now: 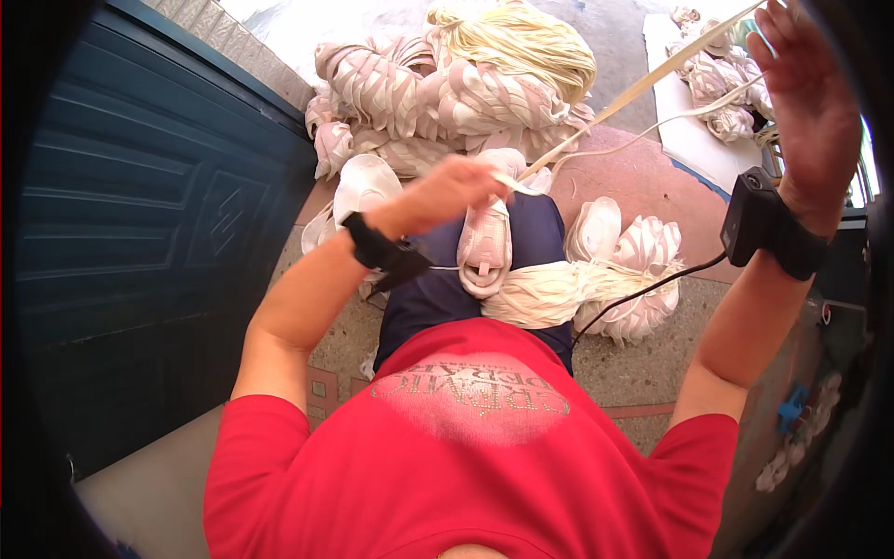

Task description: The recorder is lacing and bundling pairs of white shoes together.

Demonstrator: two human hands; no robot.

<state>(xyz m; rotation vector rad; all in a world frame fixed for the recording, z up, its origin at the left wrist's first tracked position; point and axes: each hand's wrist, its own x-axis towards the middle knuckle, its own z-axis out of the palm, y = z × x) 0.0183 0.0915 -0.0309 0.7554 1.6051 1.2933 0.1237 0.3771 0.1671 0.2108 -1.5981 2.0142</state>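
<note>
A pale pink and white shoe upper rests between my thighs, its heel opening toward me. My left hand, blurred by motion, is over its front with fingers pinched together at a cream shoelace. That lace runs taut from the shoe up to the top edge at the right. My right hand is raised high there, with its fingertips at the lace's far end, partly at the picture's edge. A second, slack length of lace curves below the taut one. A bundle of cream laces lies over my right thigh.
A large heap of bundled shoe uppers lies ahead, topped by a hank of cream laces. More uppers are right of my legs, others on a white sheet. A dark blue door stands left. A black cable trails from my right wrist device.
</note>
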